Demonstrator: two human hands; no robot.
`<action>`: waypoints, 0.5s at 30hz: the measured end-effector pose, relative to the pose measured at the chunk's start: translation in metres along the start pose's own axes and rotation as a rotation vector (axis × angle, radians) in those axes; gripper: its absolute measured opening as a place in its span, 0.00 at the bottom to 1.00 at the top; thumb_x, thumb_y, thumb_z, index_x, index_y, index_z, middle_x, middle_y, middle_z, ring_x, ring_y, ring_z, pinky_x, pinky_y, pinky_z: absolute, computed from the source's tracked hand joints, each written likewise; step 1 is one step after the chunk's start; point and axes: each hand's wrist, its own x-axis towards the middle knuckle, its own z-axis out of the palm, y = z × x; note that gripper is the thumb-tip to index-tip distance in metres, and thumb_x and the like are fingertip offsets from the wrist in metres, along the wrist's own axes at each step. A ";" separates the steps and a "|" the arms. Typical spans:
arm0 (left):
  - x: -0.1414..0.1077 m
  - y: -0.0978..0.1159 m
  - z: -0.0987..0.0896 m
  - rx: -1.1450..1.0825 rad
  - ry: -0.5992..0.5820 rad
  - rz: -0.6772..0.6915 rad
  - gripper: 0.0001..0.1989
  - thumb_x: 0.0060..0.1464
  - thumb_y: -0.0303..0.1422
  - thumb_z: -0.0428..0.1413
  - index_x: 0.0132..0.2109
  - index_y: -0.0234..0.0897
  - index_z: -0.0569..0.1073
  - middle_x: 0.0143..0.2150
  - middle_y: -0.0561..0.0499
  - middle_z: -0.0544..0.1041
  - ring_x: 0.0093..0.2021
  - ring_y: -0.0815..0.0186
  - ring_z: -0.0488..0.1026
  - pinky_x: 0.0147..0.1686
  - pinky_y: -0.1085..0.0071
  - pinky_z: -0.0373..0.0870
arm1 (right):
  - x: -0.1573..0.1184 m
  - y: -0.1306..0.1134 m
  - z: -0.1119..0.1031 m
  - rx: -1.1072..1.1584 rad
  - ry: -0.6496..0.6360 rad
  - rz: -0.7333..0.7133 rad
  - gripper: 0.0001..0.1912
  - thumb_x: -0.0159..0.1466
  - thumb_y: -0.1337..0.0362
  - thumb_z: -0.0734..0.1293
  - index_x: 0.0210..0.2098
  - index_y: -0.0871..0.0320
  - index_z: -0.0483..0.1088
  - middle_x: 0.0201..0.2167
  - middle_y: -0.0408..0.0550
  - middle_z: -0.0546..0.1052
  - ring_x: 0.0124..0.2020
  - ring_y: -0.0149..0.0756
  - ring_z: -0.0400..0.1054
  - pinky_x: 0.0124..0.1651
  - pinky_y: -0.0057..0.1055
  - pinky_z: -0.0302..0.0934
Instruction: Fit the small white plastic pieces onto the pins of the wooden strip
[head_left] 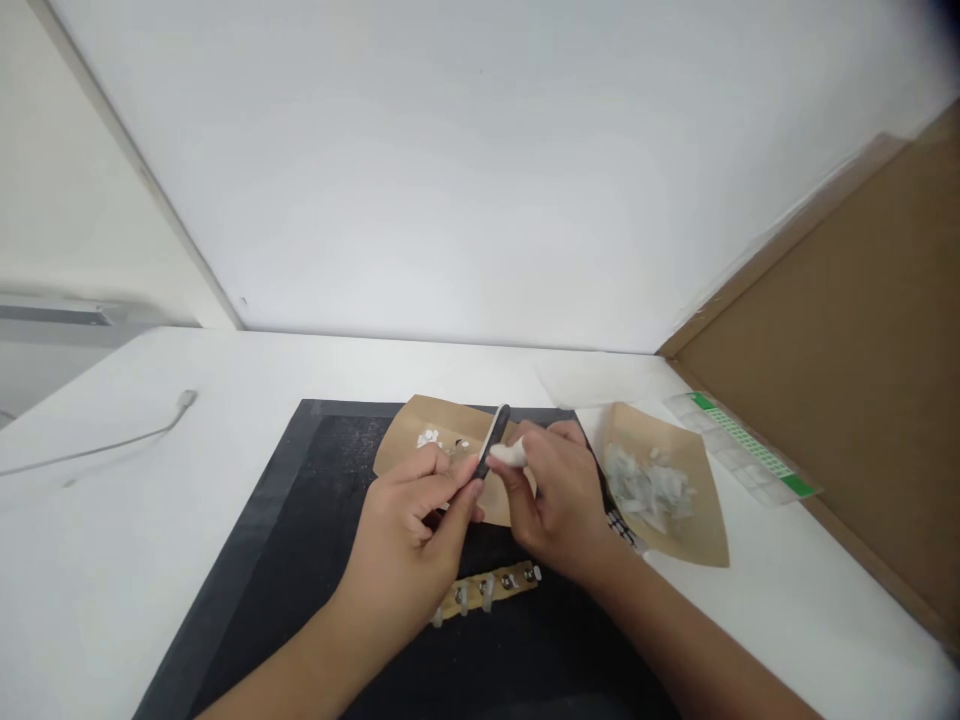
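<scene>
My left hand pinches the lower end of a narrow black strip between thumb and fingers. The strip stands tilted, its rounded end up, with a pale band along its left edge. My right hand is closed around a soft white wad, cloth or tissue by its look, close against the strip's right side. Whether the wad wraps a fingertip I cannot tell. Beneath both hands lies brown paper with small white bits. Nearer me, a tan strip carries several shiny round metal pieces and clear bands.
A black mat covers the middle of the white table. To the right, another brown paper bears crumpled translucent scraps. Beyond it lies a clear case with green labels. A cable lies left; a brown panel stands right.
</scene>
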 end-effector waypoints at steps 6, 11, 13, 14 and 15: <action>0.001 0.002 -0.001 -0.108 -0.001 -0.120 0.12 0.65 0.34 0.59 0.50 0.40 0.85 0.32 0.51 0.76 0.22 0.72 0.72 0.17 0.78 0.72 | -0.004 0.001 0.005 -0.022 0.147 0.002 0.18 0.70 0.69 0.66 0.29 0.53 0.54 0.24 0.39 0.68 0.24 0.33 0.59 0.37 0.37 0.50; 0.003 0.005 -0.001 -0.215 -0.031 -0.218 0.12 0.62 0.35 0.61 0.49 0.39 0.86 0.31 0.50 0.77 0.21 0.73 0.71 0.17 0.79 0.72 | -0.004 0.001 0.003 -0.001 0.057 -0.112 0.19 0.69 0.72 0.67 0.30 0.53 0.53 0.25 0.39 0.71 0.25 0.32 0.61 0.37 0.37 0.50; 0.004 0.007 -0.001 -0.256 -0.058 -0.279 0.14 0.62 0.36 0.61 0.50 0.38 0.86 0.32 0.50 0.77 0.21 0.73 0.71 0.17 0.79 0.72 | -0.001 0.003 0.001 -0.052 0.114 -0.081 0.18 0.69 0.72 0.67 0.30 0.53 0.54 0.25 0.40 0.71 0.25 0.33 0.62 0.38 0.38 0.49; 0.004 0.008 -0.002 -0.272 -0.075 -0.318 0.15 0.62 0.37 0.61 0.51 0.38 0.85 0.32 0.50 0.77 0.20 0.74 0.70 0.17 0.79 0.72 | 0.000 0.004 0.000 -0.065 0.126 -0.069 0.18 0.69 0.71 0.67 0.30 0.53 0.54 0.25 0.40 0.72 0.25 0.33 0.61 0.38 0.38 0.49; 0.004 0.009 -0.002 -0.283 -0.088 -0.357 0.16 0.61 0.37 0.61 0.52 0.37 0.85 0.31 0.50 0.77 0.19 0.74 0.69 0.17 0.78 0.72 | 0.002 0.004 -0.001 -0.052 0.109 -0.068 0.19 0.70 0.71 0.67 0.30 0.53 0.54 0.26 0.41 0.72 0.25 0.33 0.61 0.38 0.38 0.49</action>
